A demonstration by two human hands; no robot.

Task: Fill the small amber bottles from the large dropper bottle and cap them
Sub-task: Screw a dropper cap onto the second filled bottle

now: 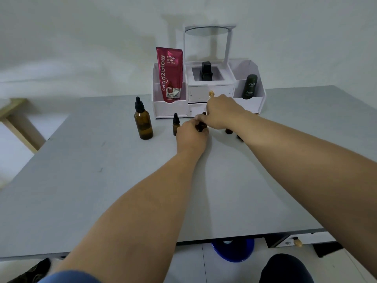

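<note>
Small amber bottle (pixel 201 127) sits on our grey table (pixel 122 180), gripped by our left hand (pixel 191 135), while our right hand (pixel 221 113) pinches its cap. Beyond stand another small bottle (pixel 175 124), the large dropper bottle (pixel 142 121) and a white organizer (pixel 210 92).
</note>
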